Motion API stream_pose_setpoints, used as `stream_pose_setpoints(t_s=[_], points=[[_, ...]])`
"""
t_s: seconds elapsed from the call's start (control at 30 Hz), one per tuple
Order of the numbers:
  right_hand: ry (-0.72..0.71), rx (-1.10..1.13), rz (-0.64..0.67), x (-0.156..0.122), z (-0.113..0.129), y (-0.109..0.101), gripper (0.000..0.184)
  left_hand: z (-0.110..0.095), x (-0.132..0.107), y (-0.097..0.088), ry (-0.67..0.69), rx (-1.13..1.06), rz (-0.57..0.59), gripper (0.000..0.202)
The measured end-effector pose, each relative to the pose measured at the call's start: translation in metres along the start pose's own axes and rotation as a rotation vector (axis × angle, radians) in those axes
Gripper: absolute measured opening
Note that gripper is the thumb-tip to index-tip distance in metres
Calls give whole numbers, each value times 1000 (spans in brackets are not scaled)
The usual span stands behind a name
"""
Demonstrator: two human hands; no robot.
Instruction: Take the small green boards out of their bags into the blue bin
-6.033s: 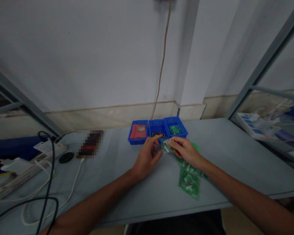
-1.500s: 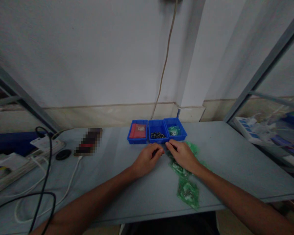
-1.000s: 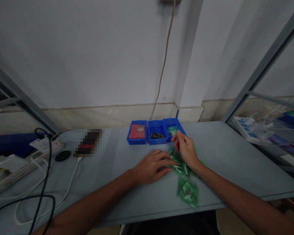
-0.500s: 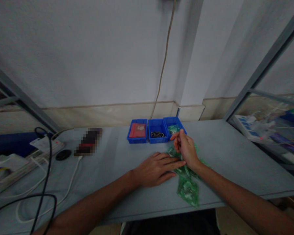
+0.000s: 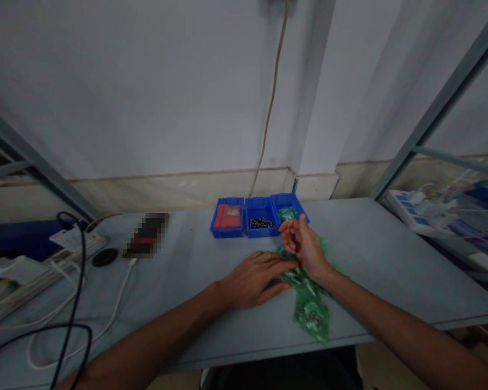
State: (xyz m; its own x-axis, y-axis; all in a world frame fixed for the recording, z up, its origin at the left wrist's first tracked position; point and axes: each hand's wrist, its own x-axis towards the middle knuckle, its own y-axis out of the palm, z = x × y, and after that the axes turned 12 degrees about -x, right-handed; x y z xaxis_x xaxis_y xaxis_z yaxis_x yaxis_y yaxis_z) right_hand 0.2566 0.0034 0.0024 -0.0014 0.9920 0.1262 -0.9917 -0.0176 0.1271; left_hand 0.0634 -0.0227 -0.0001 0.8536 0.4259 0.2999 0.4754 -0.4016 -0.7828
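My left hand (image 5: 254,280) lies palm down at the left side of a heap of green plastic bags (image 5: 311,314), its fingers stretched out and their tips touching the bags. On the far part of the heap rests my right hand (image 5: 306,246), turned on its side with the fingers curled inward. Whether anything small sits in those curled fingers I cannot make out. Small metal-looking parts show through the near bag. Just beyond the right hand stands a blue bin (image 5: 296,201) with a green bag (image 5: 288,213) inside.
A middle blue bin (image 5: 260,202) holds small dark and silver parts; a left blue bin (image 5: 226,234) holds a red zip bag (image 5: 228,216). At left lie a pixelated phone-like object (image 5: 145,235), a black disc (image 5: 104,257), cables and a power strip (image 5: 24,290). Metal posts flank the desk.
My left hand has drawn back slightly to the left, its fingertips moving away from my right wrist. The right hand has turned a little, its fingers still curled.
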Motion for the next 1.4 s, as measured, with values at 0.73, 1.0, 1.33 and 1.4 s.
stream_pose_setpoints(t_s=[0.73, 1.0, 1.33, 1.4], points=[[-269, -592, 101, 0, -16, -12, 26, 23, -2, -5, -152, -166, -701, 12], [-237, -424, 111, -1, -5, -10, 29, 37, 3, 2, -271, -453, -729, 44], [-270, -524, 82, 1, -11, -12, 24, 28, 2, -5, -351, -429, -686, 20], [-268, -543, 107, 1, -12, -12, 21, 28, 3, -5, -358, -446, -702, 20]])
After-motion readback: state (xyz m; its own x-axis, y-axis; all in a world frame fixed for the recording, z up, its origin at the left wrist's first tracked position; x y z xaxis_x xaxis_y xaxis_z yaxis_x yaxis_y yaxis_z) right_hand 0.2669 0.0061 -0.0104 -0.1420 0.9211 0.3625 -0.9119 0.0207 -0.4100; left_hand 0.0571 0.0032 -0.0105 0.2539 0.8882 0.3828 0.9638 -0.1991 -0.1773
